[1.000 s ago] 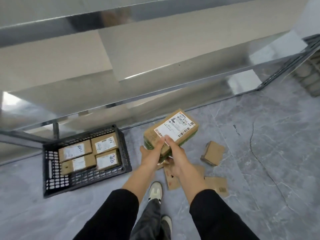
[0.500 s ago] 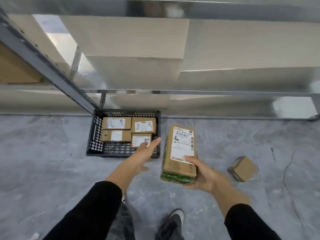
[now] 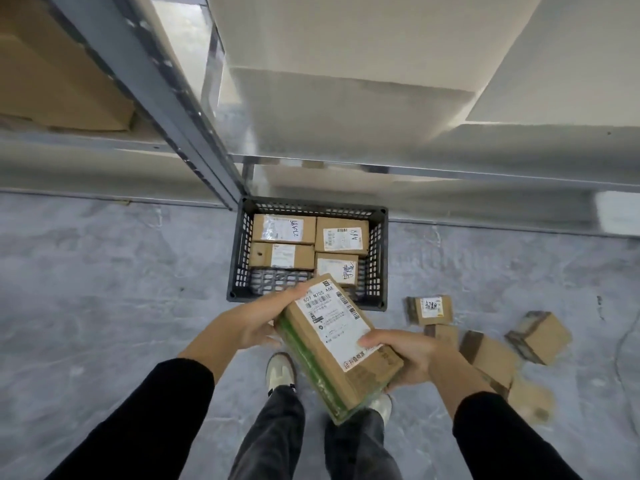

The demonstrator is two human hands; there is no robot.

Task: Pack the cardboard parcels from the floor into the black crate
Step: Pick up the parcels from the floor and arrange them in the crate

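Observation:
A long cardboard parcel (image 3: 337,344) with a white label and green tape along its side is held tilted in front of me. My left hand (image 3: 254,322) grips its far left corner and my right hand (image 3: 403,351) holds its near right end. Just beyond it the black crate (image 3: 239,258) stands on the floor with several labelled parcels (image 3: 284,230) lying flat inside; the crate's near left part shows bare mesh. More cardboard parcels (image 3: 429,310) lie loose on the floor to the right of the crate.
A metal shelving rack (image 3: 166,88) rises directly behind the crate, its grey upright ending at the crate's far left corner. A large brown box (image 3: 52,74) sits on the left shelf. My feet (image 3: 280,370) stand below the held parcel on the grey marble floor.
My left hand has come back onto the parcel, which was in my right hand alone. The view has swung so the crate is now straight ahead and closer, and more floor parcels show at right.

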